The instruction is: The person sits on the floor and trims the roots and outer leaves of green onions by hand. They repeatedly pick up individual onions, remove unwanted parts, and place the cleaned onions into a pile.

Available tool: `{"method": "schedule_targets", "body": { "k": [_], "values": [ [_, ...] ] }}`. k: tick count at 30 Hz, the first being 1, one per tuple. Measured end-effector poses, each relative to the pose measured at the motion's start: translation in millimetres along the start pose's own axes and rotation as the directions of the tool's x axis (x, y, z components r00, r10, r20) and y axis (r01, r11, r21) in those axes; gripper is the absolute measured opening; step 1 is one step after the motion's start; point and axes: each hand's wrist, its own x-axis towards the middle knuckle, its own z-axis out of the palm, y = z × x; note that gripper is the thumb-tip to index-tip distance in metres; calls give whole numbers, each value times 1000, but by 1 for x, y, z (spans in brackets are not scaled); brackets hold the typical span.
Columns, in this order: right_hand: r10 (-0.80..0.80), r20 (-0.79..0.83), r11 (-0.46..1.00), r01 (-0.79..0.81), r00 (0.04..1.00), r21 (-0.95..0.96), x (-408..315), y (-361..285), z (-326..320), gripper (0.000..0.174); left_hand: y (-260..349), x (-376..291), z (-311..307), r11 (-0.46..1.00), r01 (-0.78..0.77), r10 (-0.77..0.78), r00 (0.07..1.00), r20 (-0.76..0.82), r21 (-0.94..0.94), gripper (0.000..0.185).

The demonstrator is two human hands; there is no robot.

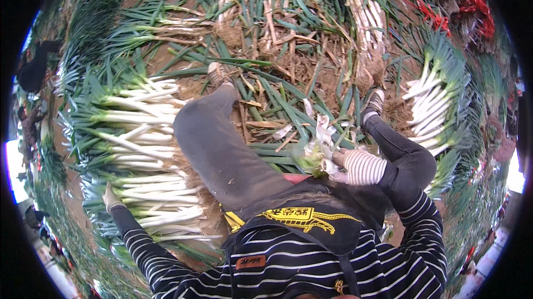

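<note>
My right hand [356,166], in a striped glove with bare fingertips, is at my lap. It grips a blurred clump of pale leek-like onion peelings [318,153]. Far out to my left, my left hand [110,197] touches the green leaves at the edge of a row of long green onions [160,193]. Its fingers are partly lost among the leaves, so whether it grips any stalk is unclear. The stalks in that row are white and clean, with their roots towards my leg.
Between my shoes lie cut leaves and dry husks [287,124]. Unpeeled onions with muddy roots [368,28] lie ahead, more at upper left [179,30]. Another row of white-stalked onions [431,107] lies to the right. Red netting [479,3] is at upper right.
</note>
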Motion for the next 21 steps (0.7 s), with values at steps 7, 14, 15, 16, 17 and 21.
{"method": "schedule_targets", "body": {
  "k": [7,14,15,16,17,21],
  "values": [
    [126,276,989,-98,953,-110,34,25,-23,58,223,-271,174,507,-724,818,233,526,-468,45],
    [39,180,887,-117,983,446,103,143,-81,51,291,-534,307,743,-89,636,-211,742,-663,63],
    [70,116,711,-131,991,691,119,169,-85,51,289,-551,322,811,-41,555,-259,791,-583,64],
    [192,-77,742,-93,978,664,137,196,-88,52,283,-565,334,847,-81,493,-250,833,-525,66],
    [283,-268,772,-53,921,633,156,222,-90,54,281,-570,342,889,-192,366,-246,898,-415,67],
    [568,-582,816,-490,581,307,228,303,-96,36,266,-575,355,934,-333,60,-211,976,-129,67]
  ]
}}
